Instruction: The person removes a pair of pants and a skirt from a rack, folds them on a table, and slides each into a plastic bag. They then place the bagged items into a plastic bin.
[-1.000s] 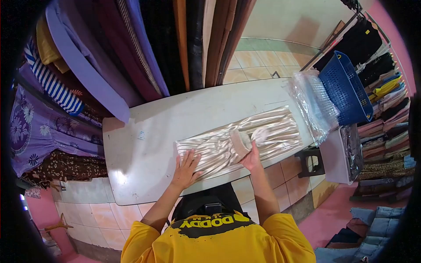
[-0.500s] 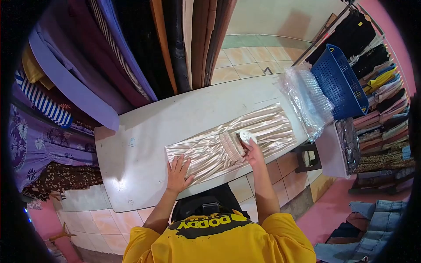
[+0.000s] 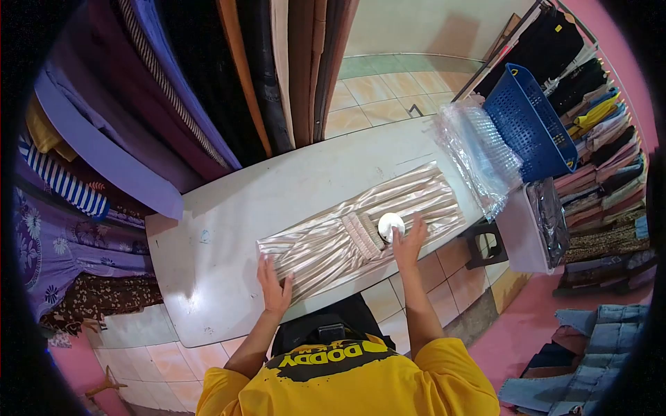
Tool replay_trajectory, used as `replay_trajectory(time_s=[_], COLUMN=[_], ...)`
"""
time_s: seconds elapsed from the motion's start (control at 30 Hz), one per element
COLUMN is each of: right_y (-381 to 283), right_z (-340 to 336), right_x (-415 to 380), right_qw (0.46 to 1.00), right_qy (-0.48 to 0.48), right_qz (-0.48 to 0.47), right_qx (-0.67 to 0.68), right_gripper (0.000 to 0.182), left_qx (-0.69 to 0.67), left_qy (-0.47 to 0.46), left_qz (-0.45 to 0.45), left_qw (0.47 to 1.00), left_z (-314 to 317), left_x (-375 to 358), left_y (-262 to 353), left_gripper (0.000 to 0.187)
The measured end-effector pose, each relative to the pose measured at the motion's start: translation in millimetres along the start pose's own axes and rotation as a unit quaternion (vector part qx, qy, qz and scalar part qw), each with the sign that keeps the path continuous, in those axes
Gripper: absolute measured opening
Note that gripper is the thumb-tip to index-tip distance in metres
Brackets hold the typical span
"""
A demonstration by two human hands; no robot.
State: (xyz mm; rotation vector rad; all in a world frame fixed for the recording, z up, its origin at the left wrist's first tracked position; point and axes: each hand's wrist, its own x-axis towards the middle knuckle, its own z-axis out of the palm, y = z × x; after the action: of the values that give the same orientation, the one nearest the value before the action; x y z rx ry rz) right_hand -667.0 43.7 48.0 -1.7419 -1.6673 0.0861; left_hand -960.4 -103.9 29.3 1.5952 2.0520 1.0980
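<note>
A shiny cream pleated skirt (image 3: 312, 253) lies folded on the white table, its gathered elastic waistband (image 3: 362, 234) turned up across the middle. Beside the waistband a round white tag (image 3: 391, 226) rests flat on the fabric. My left hand (image 3: 276, 290) is at the near left corner of the skirt, fingers apart and fingertips at the fabric's edge. Over the skirt's right part is my right hand (image 3: 411, 244), its thumb at the lower rim of the tag and its fingers spread. Neither hand grips anything.
Clear plastic bags (image 3: 479, 156) lie at the right end of the table (image 3: 229, 270), next to a blue perforated basket (image 3: 531, 128). Dark plastic-wrapped items sit on a white container (image 3: 517, 236). Hanging clothes (image 3: 118, 83) border the table's far left side. More garments hang at right.
The tag now lies flat, and my right hand has loosened from it, fingers spreading to the right. My left hand has slid slightly down and left, off the skirt's top onto its edge.
</note>
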Motion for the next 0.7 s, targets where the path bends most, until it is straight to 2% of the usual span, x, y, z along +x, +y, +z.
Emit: replay_trajectory(time_s=[0.03, 0.07, 0.1, 0.13, 0.27, 0.33, 0.37, 0.43, 0.6, 0.67, 0.7], right_y=[1, 1, 0, -1, 6, 11, 12, 16, 10, 0, -3], right_z=[2, 4, 5, 8, 16, 15, 15, 14, -1, -14, -12], right_x=[-2, -4, -7, -10, -9, -3, 0, 4, 7, 10, 9], right_qw=[1.000, 0.999, 0.995, 0.996, 0.997, 0.982, 0.982, 0.961, 0.941, 0.951, 0.951], right_qy=[0.001, -0.025, -0.052, -0.050, -0.061, -0.180, -0.180, -0.251, -0.277, -0.199, -0.200], right_qz=[0.002, -0.038, -0.078, -0.055, -0.037, 0.037, 0.036, -0.111, -0.190, -0.235, -0.236], right_qx=[-0.001, 0.017, 0.035, 0.057, 0.018, 0.052, 0.053, 0.015, -0.049, 0.016, 0.016], right_gripper=[0.056, 0.054, 0.052, 0.051, 0.057, 0.064, 0.064, 0.066, 0.065, 0.058, 0.058], left_qx=[-0.001, -0.137, -0.268, -0.233, -0.177, -0.207, -0.206, -0.177, -0.134, -0.139, -0.148], left_qy=[-0.002, 0.055, 0.110, 0.071, 0.036, 0.033, 0.034, 0.047, 0.041, 0.032, 0.033], left_qz=[0.001, -0.079, -0.159, -0.227, -0.256, -0.249, -0.249, -0.220, -0.217, -0.234, -0.227], left_qw=[1.000, 0.986, 0.944, 0.943, 0.950, 0.945, 0.946, 0.958, 0.966, 0.962, 0.962], left_z=[7, 12, 15, 10, 8, 11, 11, 12, 9, 9, 11], left_x=[-3, -1, 0, -2, 9, 11, 12, 10, 12, 11, 11], left_y=[-6, -5, -5, -8, -19, -25, -25, -25, -19, -22, -26], left_gripper=[0.058, 0.060, 0.062, 0.064, 0.065, 0.063, 0.063, 0.061, 0.059, 0.059, 0.059])
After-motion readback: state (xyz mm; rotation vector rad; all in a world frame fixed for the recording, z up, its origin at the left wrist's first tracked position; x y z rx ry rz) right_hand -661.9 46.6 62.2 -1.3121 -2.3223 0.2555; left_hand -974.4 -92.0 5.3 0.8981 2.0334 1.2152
